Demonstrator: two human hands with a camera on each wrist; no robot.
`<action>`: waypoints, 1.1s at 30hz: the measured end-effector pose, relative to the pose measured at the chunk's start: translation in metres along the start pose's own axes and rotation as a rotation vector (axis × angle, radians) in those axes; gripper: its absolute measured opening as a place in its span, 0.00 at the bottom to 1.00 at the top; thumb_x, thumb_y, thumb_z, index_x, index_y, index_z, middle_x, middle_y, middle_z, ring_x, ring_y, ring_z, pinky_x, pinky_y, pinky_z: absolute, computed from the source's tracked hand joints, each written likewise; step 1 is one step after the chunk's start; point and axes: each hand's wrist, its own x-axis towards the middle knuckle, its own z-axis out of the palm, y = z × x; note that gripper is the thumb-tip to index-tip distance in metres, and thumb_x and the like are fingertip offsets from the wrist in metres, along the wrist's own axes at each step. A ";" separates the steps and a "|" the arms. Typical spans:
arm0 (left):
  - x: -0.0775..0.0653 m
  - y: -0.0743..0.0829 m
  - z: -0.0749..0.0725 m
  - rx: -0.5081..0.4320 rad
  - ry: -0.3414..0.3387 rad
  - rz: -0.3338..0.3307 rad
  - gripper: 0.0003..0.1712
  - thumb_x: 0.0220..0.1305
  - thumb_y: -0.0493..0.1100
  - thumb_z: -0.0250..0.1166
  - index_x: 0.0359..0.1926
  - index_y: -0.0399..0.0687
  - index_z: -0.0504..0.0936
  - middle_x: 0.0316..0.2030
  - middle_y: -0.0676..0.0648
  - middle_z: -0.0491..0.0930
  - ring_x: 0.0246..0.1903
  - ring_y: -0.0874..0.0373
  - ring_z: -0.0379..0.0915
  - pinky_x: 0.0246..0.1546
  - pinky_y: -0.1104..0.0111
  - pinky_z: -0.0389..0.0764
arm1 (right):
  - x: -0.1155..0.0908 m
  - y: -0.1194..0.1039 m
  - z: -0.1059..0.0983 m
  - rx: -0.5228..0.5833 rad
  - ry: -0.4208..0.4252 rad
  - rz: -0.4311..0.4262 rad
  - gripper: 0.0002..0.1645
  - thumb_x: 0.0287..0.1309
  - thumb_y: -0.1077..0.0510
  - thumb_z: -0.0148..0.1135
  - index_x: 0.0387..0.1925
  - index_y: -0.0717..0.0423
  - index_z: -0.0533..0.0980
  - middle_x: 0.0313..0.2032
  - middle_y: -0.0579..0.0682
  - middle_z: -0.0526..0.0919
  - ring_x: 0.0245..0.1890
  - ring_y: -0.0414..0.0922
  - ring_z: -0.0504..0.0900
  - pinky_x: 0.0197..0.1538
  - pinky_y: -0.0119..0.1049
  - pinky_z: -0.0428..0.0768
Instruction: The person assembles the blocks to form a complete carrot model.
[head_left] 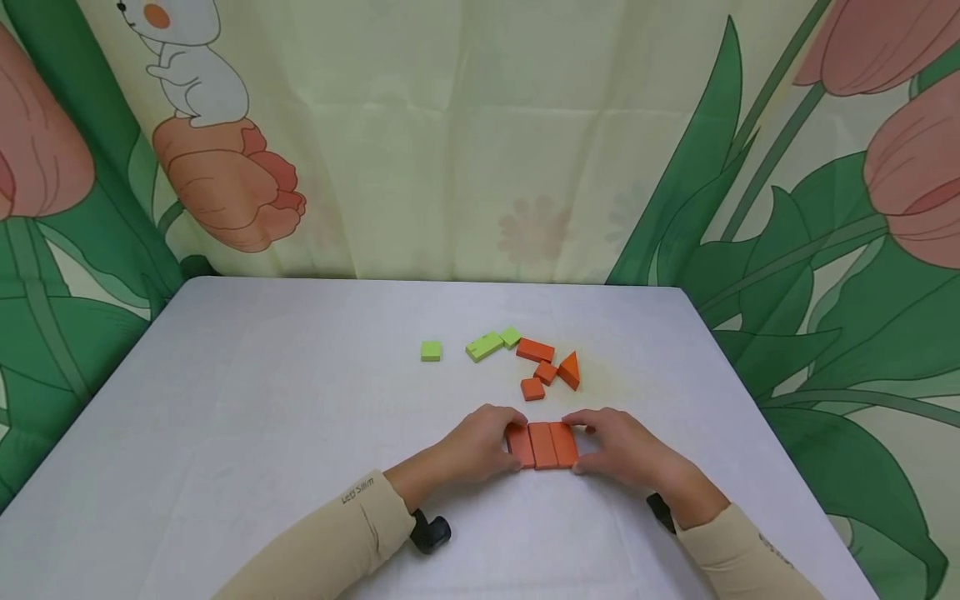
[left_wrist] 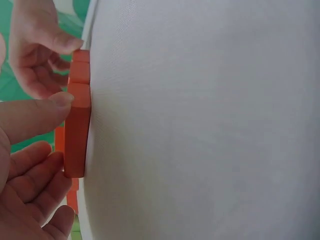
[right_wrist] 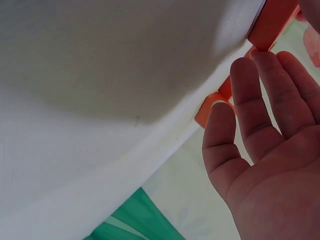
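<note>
Three orange-red blocks (head_left: 543, 446) lie side by side on the white table (head_left: 225, 433), the outer two pinched by the left hand (head_left: 477, 443) and right hand (head_left: 628, 447); press inward evenly, keeping ends flush.

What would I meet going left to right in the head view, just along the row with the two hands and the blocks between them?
Left hand → leftmost orange block → middle orange block → rightmost orange block → right hand.

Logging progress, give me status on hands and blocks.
Left hand, right hand: holding three orange rectangular blocks from opposite ends. Lying side by side. Orange triangular block beyond, not blocking.
</note>
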 end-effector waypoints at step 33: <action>0.006 -0.004 -0.001 -0.037 -0.013 0.002 0.29 0.59 0.43 0.74 0.61 0.46 0.77 0.51 0.51 0.77 0.52 0.56 0.67 0.52 0.64 0.74 | 0.006 -0.003 0.006 -0.008 0.018 0.005 0.36 0.51 0.54 0.78 0.63 0.51 0.77 0.49 0.46 0.80 0.49 0.47 0.76 0.52 0.48 0.78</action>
